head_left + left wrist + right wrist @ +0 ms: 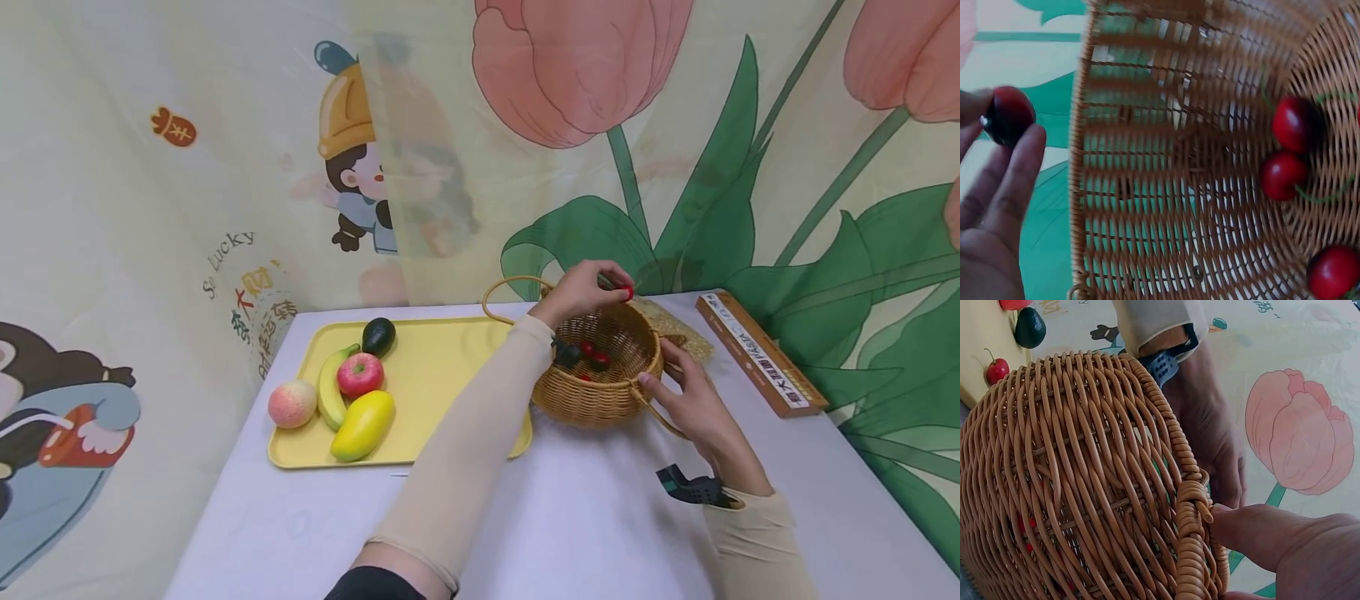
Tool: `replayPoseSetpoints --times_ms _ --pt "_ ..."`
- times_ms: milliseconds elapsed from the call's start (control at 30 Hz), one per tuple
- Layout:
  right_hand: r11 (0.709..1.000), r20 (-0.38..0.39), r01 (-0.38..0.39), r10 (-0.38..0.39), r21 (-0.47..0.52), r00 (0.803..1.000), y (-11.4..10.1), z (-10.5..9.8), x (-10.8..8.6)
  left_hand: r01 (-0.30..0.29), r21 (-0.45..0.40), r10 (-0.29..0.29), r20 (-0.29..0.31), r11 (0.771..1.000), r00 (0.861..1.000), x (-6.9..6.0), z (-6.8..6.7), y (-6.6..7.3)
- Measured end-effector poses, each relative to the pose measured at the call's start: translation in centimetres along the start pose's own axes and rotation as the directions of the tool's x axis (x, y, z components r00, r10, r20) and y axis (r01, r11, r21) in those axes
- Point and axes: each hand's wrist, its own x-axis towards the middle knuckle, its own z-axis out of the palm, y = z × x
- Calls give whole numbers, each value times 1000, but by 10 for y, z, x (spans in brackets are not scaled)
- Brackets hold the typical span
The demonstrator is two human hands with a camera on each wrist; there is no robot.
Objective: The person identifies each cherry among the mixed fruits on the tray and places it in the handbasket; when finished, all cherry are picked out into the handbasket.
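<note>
My left hand is above the far side of the wicker basket, pinching a red cherry between thumb and fingers. Several cherries with green stems lie inside the basket, among them a dark red cherry and a smaller cherry. On the basket's right, my right hand grips the rim near the handle joint. Its thumb presses by the rim in the right wrist view, while most of its fingers are hidden there.
A yellow tray bears an avocado, an apple, a banana, a mango and a peach. Another cherry lies there. Behind the basket are a bag and a pasta box.
</note>
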Motion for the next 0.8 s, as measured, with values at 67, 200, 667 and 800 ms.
replayPoseSetpoints --times_ms 67,200,667,800 --pt "1000 5 -4 3 2 1000 -2 3 1 -26 37 25 38 999 999 0 -1 -5" --pt "1000 4 -9 10 -7 1000 -4 7 1 -96 103 84 118 990 989 -1 -7 -10" --pt "1000 1 -12 12 -2 1000 -2 0 1 -185 326 15 461 927 887 8 -7 0" --pt "1000 -1 -17 17 1 1000 2 0 2 -172 383 -41 489 908 871 11 1 -2"
